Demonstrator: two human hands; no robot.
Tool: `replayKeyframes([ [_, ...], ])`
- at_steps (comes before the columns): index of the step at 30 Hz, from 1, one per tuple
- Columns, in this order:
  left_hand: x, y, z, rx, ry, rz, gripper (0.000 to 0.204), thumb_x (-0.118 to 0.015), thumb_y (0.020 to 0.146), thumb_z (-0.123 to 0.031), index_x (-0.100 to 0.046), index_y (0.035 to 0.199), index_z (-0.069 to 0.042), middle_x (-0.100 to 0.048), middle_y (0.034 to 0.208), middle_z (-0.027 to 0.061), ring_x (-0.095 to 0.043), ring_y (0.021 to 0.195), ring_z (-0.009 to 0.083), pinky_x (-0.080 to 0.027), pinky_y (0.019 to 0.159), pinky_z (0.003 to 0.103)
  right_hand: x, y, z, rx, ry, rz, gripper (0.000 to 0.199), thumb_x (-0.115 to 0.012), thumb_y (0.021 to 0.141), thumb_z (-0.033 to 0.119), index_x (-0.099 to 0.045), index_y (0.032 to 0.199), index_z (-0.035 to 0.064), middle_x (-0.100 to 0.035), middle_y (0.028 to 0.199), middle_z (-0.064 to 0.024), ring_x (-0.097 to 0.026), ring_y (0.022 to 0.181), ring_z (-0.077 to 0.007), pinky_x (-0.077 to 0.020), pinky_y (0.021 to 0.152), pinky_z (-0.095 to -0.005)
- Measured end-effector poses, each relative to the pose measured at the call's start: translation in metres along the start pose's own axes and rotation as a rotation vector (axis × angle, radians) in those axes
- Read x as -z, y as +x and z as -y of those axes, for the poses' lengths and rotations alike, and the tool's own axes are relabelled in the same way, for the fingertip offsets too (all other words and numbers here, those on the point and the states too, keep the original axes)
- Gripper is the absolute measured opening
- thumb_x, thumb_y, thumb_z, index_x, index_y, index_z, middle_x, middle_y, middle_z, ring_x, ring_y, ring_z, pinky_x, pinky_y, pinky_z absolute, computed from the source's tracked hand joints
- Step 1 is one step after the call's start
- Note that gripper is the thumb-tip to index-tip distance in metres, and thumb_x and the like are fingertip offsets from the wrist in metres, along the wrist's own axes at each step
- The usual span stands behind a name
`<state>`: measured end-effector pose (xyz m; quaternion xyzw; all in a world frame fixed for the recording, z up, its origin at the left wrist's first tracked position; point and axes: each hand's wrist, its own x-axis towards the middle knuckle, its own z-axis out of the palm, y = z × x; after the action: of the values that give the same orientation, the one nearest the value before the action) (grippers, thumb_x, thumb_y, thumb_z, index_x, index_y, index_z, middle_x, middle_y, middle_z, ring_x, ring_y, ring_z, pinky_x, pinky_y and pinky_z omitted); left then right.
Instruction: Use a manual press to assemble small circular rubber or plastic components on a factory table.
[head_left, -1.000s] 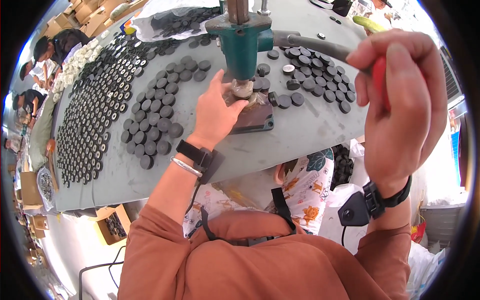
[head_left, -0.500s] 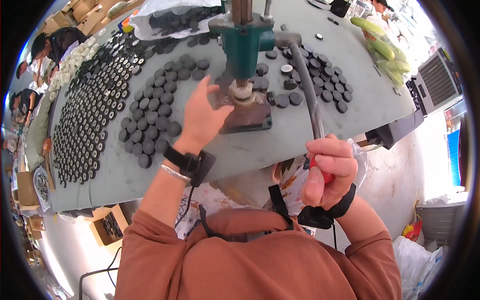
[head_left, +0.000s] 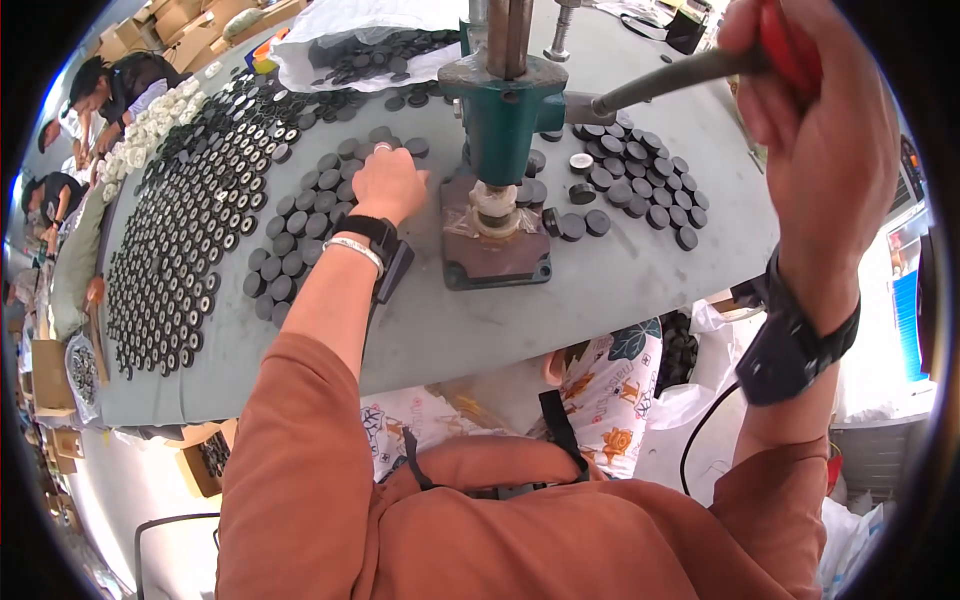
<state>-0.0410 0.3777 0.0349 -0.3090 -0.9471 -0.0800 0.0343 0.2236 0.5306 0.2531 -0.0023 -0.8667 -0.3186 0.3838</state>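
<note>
My right hand (head_left: 835, 150), raised high at the right, is wrapped round the red grip (head_left: 790, 50) of a metal press lever (head_left: 680, 80). The lever runs sideways out of a green hand press (head_left: 512, 115). Under its ram, a pale wrapped fixture (head_left: 495, 208) sits on the brown base plate (head_left: 490, 262); whether a piece lies in it is hard to see. Left of the press, my left hand (head_left: 390, 185) reaches down with curled fingers at a cluster of black round caps (head_left: 290, 222). Its fingertips are hidden, and so is anything they hold.
Rows of black discs with pale rings (head_left: 190, 250) cover the table's left side. Other black caps (head_left: 640, 165) lie right of the press. A white bag of dark pieces (head_left: 370, 45) lies at the back. People (head_left: 115, 95) work at the far left.
My right hand has swung the lever up from low near me to high at the right. My left hand has moved left, from beside the fixture to the black caps, its fingers curling.
</note>
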Motion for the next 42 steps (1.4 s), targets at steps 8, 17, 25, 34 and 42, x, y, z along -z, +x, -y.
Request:
replayKeyframes([
  [8,0.004,-0.037,0.027,-0.12,-0.403,-0.033,0.033,-0.064,0.08,-0.024,-0.062,0.104,-0.001,-0.056,0.112,0.0176,-0.058,0.103,0.0343,-0.047,0.087,0.043,-0.022,-0.011,-0.02,-0.04,0.103,-0.048,0.014,-0.055,0.088,0.015,-0.056,0.086,0.0011,-0.058,0.069,-0.0016,-0.049,0.058,-0.0065,-0.0371,0.051,-0.0228],
  [17,0.004,0.006,0.011,-0.198,-0.022,-0.173,0.027,-0.06,0.08,-0.022,-0.063,0.104,-0.009,-0.059,0.111,0.0095,-0.05,0.114,0.0258,-0.045,0.088,0.045,-0.022,-0.003,-0.005,-0.069,0.23,-0.137,0.015,-0.053,0.09,0.015,-0.056,0.088,0.0004,-0.058,0.072,-0.0032,-0.049,0.057,-0.0075,-0.037,0.051,-0.0228],
  [25,0.017,0.001,0.029,-0.278,-0.156,-0.135,0.023,-0.06,0.079,-0.014,-0.062,0.098,-0.001,-0.061,0.102,0.0155,-0.058,0.098,0.0312,-0.047,0.081,0.041,-0.038,-0.013,-0.007,-0.12,0.359,-0.183,0.017,-0.051,0.091,0.016,-0.056,0.09,-0.0002,-0.058,0.074,-0.0047,-0.049,0.057,-0.0083,-0.0368,0.05,-0.0227],
  [34,0.029,-0.099,-0.031,-0.322,-0.737,-0.003,0.064,-0.07,0.074,-0.01,-0.041,0.129,0.005,-0.066,0.102,0.0149,-0.064,0.093,0.0269,-0.048,0.081,0.035,-0.069,-0.049,-0.11,-0.177,0.405,-0.201,0.019,-0.049,0.092,0.017,-0.057,0.092,-0.0009,-0.058,0.076,-0.0064,-0.048,0.057,-0.0093,-0.0367,0.05,-0.0227],
  [42,0.016,-0.09,-0.043,-0.364,-0.635,-0.224,0.068,-0.07,0.072,-0.009,-0.036,0.129,0.004,-0.067,0.098,0.0167,-0.064,0.09,0.0329,-0.048,0.078,0.037,-0.01,-0.042,0.004,-0.208,0.544,-0.269,0.021,-0.047,0.093,0.017,-0.057,0.094,-0.0015,-0.059,0.078,-0.0078,-0.048,0.056,-0.0101,-0.0365,0.049,-0.0227],
])
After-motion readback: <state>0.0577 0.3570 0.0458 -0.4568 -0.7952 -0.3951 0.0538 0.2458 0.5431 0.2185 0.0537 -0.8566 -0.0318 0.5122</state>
